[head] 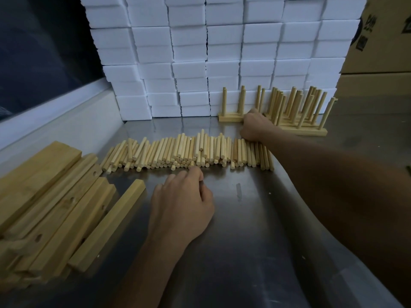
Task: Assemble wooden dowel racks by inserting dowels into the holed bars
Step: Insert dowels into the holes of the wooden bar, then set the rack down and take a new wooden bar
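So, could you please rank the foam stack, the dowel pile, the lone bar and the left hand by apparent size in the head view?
1. Foam stack
2. Dowel pile
3. Left hand and lone bar: alike, and both lie near the camera, so unranked.

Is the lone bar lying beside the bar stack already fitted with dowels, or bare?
Bare. The lone bar lies flat on the steel table with no dowels standing in it; its visible faces show no holes.

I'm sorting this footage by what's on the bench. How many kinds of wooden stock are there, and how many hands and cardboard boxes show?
Loose dowel pile: 1
Stack of holed bars: 1
Group of assembled racks: 1
Hands: 2, left hand and right hand
Cardboard boxes: 2
Total: 7
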